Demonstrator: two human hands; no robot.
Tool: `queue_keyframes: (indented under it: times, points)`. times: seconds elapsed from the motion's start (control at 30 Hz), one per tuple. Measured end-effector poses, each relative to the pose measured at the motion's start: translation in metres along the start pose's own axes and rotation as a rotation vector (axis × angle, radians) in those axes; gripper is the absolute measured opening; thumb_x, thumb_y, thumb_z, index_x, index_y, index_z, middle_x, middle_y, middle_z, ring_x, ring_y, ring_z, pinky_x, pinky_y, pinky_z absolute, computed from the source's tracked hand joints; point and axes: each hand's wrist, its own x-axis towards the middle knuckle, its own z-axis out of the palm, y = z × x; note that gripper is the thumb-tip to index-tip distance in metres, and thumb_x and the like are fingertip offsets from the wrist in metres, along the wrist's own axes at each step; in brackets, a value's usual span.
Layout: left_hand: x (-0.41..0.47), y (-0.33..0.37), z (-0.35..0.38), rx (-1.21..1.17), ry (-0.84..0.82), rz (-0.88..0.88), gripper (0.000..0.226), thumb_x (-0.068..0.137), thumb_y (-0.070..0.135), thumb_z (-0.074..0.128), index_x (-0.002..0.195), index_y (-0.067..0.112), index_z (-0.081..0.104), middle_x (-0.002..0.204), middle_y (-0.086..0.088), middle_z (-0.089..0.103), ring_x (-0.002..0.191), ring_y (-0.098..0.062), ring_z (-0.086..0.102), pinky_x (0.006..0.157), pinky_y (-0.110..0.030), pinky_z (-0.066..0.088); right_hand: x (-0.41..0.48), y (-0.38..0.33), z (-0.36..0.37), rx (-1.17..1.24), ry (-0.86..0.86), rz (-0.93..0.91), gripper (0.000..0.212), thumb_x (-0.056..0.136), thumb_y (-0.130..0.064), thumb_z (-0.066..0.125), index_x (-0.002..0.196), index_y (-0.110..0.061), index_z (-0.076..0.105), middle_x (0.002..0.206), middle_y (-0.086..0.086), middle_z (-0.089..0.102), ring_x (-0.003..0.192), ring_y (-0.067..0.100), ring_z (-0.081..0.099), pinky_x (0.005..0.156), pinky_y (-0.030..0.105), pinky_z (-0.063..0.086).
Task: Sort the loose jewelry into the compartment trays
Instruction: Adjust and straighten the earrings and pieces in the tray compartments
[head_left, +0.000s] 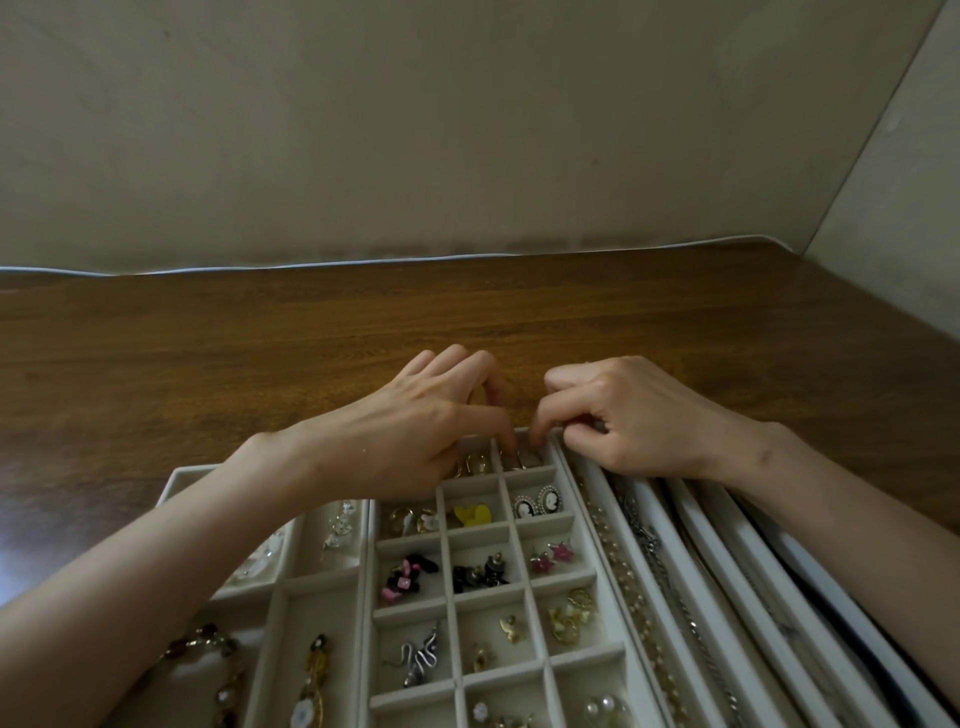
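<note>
Head view: left hand (410, 431), right hand (644, 415) close together, fingertips (536, 439) in far-right tray (517, 545) compartment, grip unclear.

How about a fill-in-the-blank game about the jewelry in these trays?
1. The heart-shaped piece in the grid tray is ____.
2. The two star earrings are ____.
3. The number of oval cameo earrings is ____.
4. The cameo earrings lie in the compartment directly to the ____ of the heart-shaped piece.
Missing words: yellow; pink; two; right.
</note>
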Motion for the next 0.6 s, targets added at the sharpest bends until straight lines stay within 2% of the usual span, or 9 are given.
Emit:
queue_keyframes:
  times: [0.2, 0.33, 0.43, 0.5, 0.6]
  points:
    - [-0.001, 0.004, -0.002, 0.105, 0.010, 0.009, 0.044, 0.080, 0.007, 0.055, 0.107, 0.040, 0.058, 0.109, 0.007, 0.040, 0.089, -0.003, 0.021, 0.074, -0.022, 0.023, 0.000, 0.000, 0.001, -0.013, -0.019, 0.019, 0.035, 0.079, -0.021, 0.039, 0.089, -0.029, 0.072, 0.065, -0.017, 0.041, 0.059, 0.002, 0.043, 0.055, 0.016, 0.029]
    - [0.000, 0.005, -0.002, 0.184, 0.042, 0.020, 0.043, 0.075, 0.007, 0.060, 0.104, 0.039, 0.059, 0.108, 0.004, 0.044, 0.087, -0.003, 0.017, 0.071, -0.023, 0.024, 0.000, 0.000, 0.000, -0.012, -0.026, 0.026, 0.036, 0.079, -0.022, 0.038, 0.092, -0.030, 0.072, 0.069, -0.014, 0.045, 0.061, 0.004, 0.045, 0.056, 0.018, 0.032]
    - [0.001, 0.005, -0.002, 0.117, 0.037, 0.000, 0.044, 0.075, 0.006, 0.054, 0.105, 0.037, 0.058, 0.109, 0.004, 0.044, 0.089, -0.004, 0.021, 0.071, -0.021, 0.024, -0.001, -0.001, -0.003, 0.024, -0.011, 0.026, 0.034, 0.079, -0.021, 0.041, 0.091, -0.029, 0.071, 0.069, -0.013, 0.047, 0.061, 0.006, 0.047, 0.055, 0.016, 0.030]
    - [0.002, 0.007, -0.006, -0.006, 0.038, -0.028, 0.036, 0.078, 0.013, 0.045, 0.104, 0.036, 0.058, 0.108, 0.007, 0.041, 0.091, -0.003, 0.025, 0.072, -0.019, 0.027, -0.003, -0.002, -0.008, 0.097, 0.010, 0.019, 0.027, 0.081, -0.021, 0.046, 0.089, -0.029, 0.071, 0.069, -0.015, 0.050, 0.065, 0.009, 0.051, 0.055, 0.018, 0.035]
    - [0.003, 0.012, -0.012, -0.154, -0.003, -0.039, 0.026, 0.082, 0.040, 0.041, 0.099, 0.035, 0.059, 0.105, 0.012, 0.038, 0.093, -0.003, 0.030, 0.079, -0.019, 0.032, -0.005, -0.006, -0.016, 0.188, -0.023, -0.008, 0.009, 0.084, -0.024, 0.062, 0.084, -0.030, 0.069, 0.073, -0.015, 0.055, 0.068, 0.011, 0.054, 0.058, 0.027, 0.043]
